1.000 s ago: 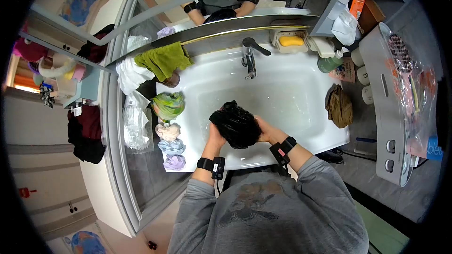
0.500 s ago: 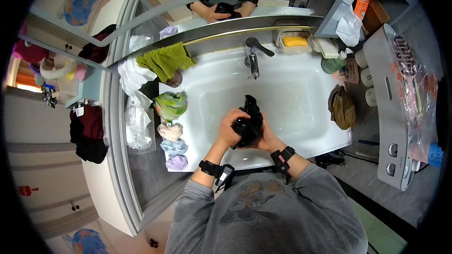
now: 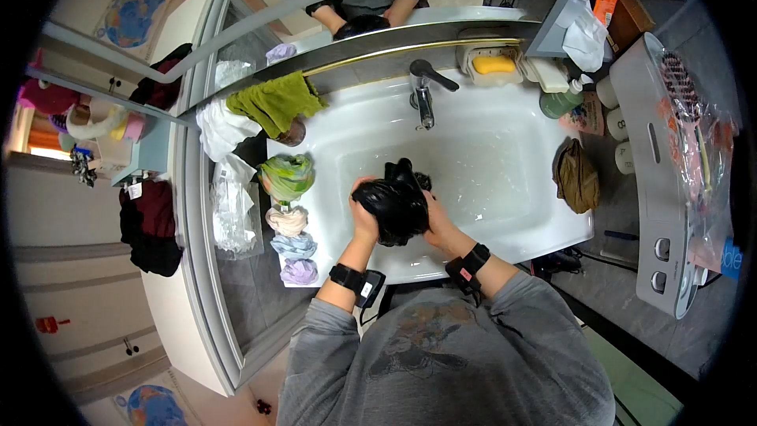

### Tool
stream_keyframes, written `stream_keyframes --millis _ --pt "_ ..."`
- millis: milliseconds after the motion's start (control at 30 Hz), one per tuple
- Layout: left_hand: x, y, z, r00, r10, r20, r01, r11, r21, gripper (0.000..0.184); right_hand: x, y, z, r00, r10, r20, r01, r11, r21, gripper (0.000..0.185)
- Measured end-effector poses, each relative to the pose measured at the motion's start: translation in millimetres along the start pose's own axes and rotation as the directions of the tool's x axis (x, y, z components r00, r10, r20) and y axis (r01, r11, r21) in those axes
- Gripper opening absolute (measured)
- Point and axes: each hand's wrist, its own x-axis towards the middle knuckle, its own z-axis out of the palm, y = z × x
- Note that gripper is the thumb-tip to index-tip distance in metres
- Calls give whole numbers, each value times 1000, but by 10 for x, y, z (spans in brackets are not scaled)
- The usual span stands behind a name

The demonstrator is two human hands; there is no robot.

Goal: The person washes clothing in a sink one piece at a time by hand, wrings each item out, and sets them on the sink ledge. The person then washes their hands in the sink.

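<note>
A wet, glossy black cloth [image 3: 393, 207] is bunched up between my two hands over the white sink [image 3: 520, 229]. My left hand [image 3: 364, 210] wraps its left side, with most of the fingers hidden by the fabric. On the opposite side, my right hand [image 3: 438, 219] grips the bundle, its fingertips out of sight behind it. Which garment the cloth is, I cannot tell. Shallow water [image 3: 489, 181] with small bubbles lies in the basin. Beyond the bundle stands the faucet [image 3: 423, 95], and no stream shows under its spout.
Along the sink's left rim lie a green towel [image 3: 276, 102] and several crumpled cloths, among them a green patterned one [image 3: 285, 177] and a purple one [image 3: 299, 271]. A brown cloth [image 3: 577, 177] rests on the right rim. Behind are yellow soap [image 3: 494, 65] and a green pump bottle [image 3: 561, 102].
Both hands have shifted slightly left with the black cloth. The bundle has turned and spread wider, its upper tip now lower and rounder.
</note>
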Motion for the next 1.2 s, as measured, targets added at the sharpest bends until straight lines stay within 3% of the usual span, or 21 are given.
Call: stream_keyframes --millis 33,67,100,133,167,233,300,367,500,567,600,667,700,767,800,867,900,967,1000,1067,1200 --pt "30 -72 -14 974 -221 -51 208 960 -187 30 -11 -38 45 988 -145 -61 131 974 -187 34" --pt "48 -135 -34 975 -217 -52 204 960 -191 30 6 -90 76 950 -298 -89 245 894 -376 33" --pt "46 -108 3 925 -379 -22 354 883 -308 31 58 -117 40 949 -301 -91 247 893 -377 33" --pt "16 -81 23 845 -533 28 496 765 -411 32 107 -109 -41 916 -400 38 356 764 -539 31" --pt "20 -68 35 844 -536 29 498 762 -414 32 145 -133 -105 867 -461 189 458 588 -667 29" --pt "65 -7 25 764 -642 58 643 752 -143 37 56 -245 -45 857 -413 309 498 506 -704 31" --pt "98 65 47 752 -651 106 656 754 -25 36 22 -327 -23 837 -354 418 542 423 -726 32" --pt "202 8 13 710 -678 190 669 734 119 33 37 -398 -20 654 -382 654 646 -168 -744 37" --pt "261 -44 -26 705 -642 300 558 764 323 31 -11 -541 136 706 -208 677 628 -259 -734 40" --pt "280 -32 -9 649 -705 288 543 693 474 30 -13 -578 154 698 -96 710 647 -342 -682 37" --pt "290 29 34 648 -705 287 545 693 472 30 -5 -581 137 699 -94 709 646 -341 -682 37" --pt "317 174 128 696 -597 398 249 721 646 28 22 -590 99 720 -122 683 618 -335 -711 34" --pt "339 135 121 700 -592 400 245 725 644 28 4 -590 97 717 -120 686 620 -339 -707 34" --pt "378 29 74 803 -545 240 350 758 550 26 -72 -539 67 864 -349 362 428 133 -894 34" --pt "372 120 111 805 -541 242 345 761 550 26 -28 -528 -28 862 -351 366 432 130 -892 34" --pt "336 374 226 824 -563 63 458 727 511 23 129 -500 -271 955 -226 194 291 561 -775 39" --pt "324 376 224 826 -559 69 452 730 512 23 -45 -540 -46 989 -96 -109 -5 727 -687 48" --pt "287 361 200 948 -255 189 163 902 399 18 -77 -597 -56 999 11 -39 -32 794 -606 52" --pt "272 396 219 948 -249 197 154 904 399 18 -105 -640 -70 993 115 40 -77 848 -524 55" --pt "263 470 244 959 57 279 -154 927 341 21 -109 -693 -181 983 180 26 -152 892 -425 57" --pt "151 736 417 955 132 266 -242 865 440 19 -231 -674 -79 965 234 -119 -258 926 -274 63"
